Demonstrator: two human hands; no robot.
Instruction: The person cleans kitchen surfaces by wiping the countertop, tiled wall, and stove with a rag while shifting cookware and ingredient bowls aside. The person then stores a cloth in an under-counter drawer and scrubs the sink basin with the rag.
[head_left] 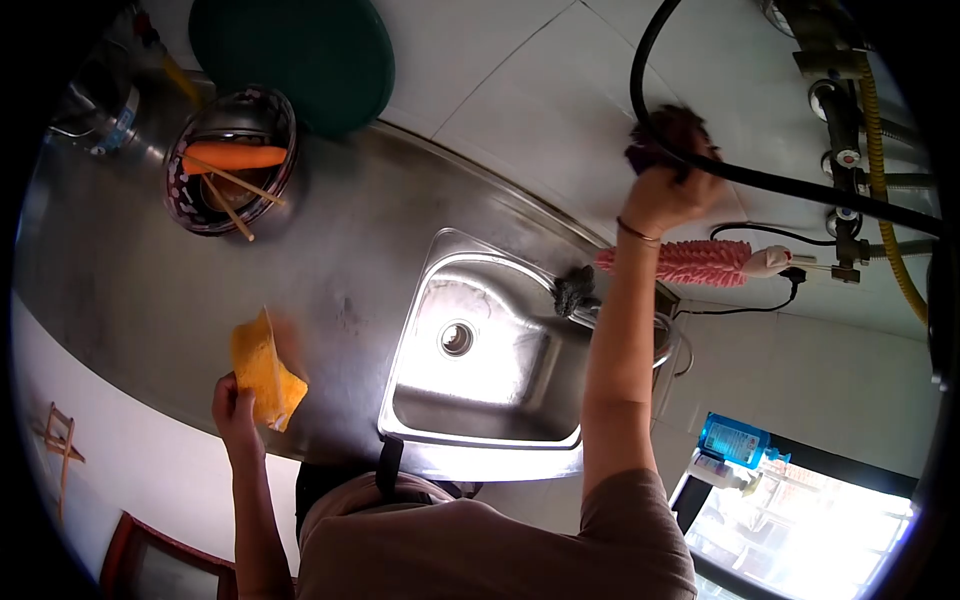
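Note:
My left hand [236, 410] is closed on the edge of a yellow cloth [262, 372], held over the steel counter left of the sink [412, 436]. Raised against the tiled wall, my right hand [676, 195] grips a dark, crumpled thing [668, 138], perhaps a cloth, partly behind a black hose [780, 183]. Just below that hand hangs a pink fluffy duster [690, 262]. A dark scrubber [574, 292] lies by the faucet at the sink's right edge.
A patterned bowl [180, 205] with a carrot [235, 156] and chopsticks [228, 208] stands on the counter [130, 290], near a green round board [300, 60]. Pipes and valves [847, 158] line the right wall. A blue bottle [733, 440] stands by the window.

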